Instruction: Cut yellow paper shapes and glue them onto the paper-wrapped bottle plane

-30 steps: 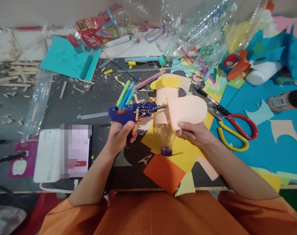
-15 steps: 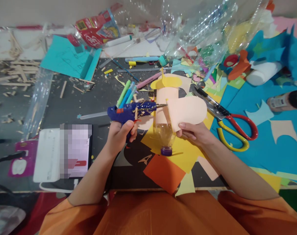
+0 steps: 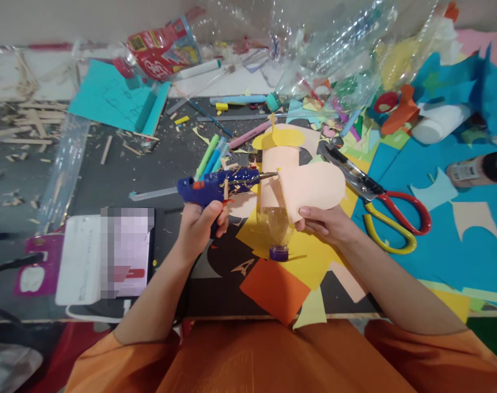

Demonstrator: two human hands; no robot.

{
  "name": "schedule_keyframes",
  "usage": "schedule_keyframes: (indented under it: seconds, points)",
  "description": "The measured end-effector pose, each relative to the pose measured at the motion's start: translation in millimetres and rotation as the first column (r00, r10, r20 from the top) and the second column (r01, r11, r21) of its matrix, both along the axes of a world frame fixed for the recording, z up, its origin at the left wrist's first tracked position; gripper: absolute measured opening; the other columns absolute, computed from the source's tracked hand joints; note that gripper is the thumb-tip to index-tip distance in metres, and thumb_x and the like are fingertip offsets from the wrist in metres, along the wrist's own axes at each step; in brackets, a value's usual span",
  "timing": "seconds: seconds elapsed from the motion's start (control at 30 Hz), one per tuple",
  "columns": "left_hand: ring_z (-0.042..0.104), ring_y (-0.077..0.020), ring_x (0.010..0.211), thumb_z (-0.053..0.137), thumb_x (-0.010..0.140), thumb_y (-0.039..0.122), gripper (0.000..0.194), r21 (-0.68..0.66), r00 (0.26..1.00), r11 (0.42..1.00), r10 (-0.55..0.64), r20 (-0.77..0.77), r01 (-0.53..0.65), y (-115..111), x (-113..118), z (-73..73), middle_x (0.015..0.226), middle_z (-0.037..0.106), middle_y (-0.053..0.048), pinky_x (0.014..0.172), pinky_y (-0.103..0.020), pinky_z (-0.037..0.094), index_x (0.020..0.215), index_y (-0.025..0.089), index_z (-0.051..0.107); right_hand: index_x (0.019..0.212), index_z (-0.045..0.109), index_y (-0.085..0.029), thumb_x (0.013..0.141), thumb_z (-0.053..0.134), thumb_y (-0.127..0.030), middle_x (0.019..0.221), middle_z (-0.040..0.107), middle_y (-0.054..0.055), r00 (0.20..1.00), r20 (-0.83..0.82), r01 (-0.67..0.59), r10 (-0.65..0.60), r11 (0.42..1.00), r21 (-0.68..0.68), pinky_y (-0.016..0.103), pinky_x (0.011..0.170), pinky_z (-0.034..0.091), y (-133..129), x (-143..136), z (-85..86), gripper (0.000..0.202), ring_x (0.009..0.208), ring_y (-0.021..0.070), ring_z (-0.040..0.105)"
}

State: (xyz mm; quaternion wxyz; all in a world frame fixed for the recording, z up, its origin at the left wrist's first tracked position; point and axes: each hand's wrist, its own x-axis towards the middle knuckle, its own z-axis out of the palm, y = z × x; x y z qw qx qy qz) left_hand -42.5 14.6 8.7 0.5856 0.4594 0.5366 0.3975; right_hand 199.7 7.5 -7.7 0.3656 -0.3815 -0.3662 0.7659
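Note:
My left hand (image 3: 201, 226) is wrapped round the handle of a blue glue gun (image 3: 222, 185), with a clear glue stick (image 3: 154, 194) poking out of its back. The metal nozzle is at the upper left edge of a peach paper piece (image 3: 314, 188) with a rounded end. Pinched at its lower edge, that paper is held by my right hand (image 3: 324, 218). Behind it lies a clear plastic bottle (image 3: 275, 218) with a purple cap, wrapped in peach paper and topped by a yellow paper piece (image 3: 279, 137). The paper covers part of the bottle.
Scissors (image 3: 390, 213) with red and yellow handles lie right of my right hand. A phone (image 3: 134, 251) and a white power bank (image 3: 80, 259) lie at left. Orange paper (image 3: 275, 289), several markers (image 3: 207, 158), wood sticks and plastic bottles (image 3: 334, 43) surround the work.
The glue gun has shifted very slightly left, its nozzle still at the paper's edge. The peach paper has tilted a little; both hands keep their holds.

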Motion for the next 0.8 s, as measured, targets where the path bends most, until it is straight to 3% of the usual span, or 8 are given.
schedule_keyframes:
  seconds: [0.5,0.8]
  points:
    - [0.035,-0.0062,0.035,0.060,0.079,0.039,0.034,0.002,0.998,1.000,0.014,0.055,-0.015,0.1,0.2,0.0,0.049,0.037,0.005,0.038,-0.024,0.029,0.057,0.021,0.043,0.059,0.073,-0.016,0.077,0.075,-0.042,0.030,0.035,-0.010,0.997,-0.075,0.008,-0.007,1.000,0.016,0.022,0.037,0.015,0.8,-0.2,-1.9,0.032,0.027,-0.0007,0.019]
    - [0.034,-0.0054,0.034,0.061,0.078,0.044,0.037,0.009,0.996,1.000,0.026,0.086,-0.027,1.5,-0.8,-3.8,0.048,0.037,0.006,0.037,-0.022,0.029,0.057,0.021,0.042,0.056,0.072,-0.017,0.073,0.075,-0.047,0.027,0.033,-0.010,1.000,-0.022,0.002,-0.002,1.000,0.002,0.023,0.036,0.016,1.3,-0.5,0.1,0.034,0.027,0.0007,0.017]
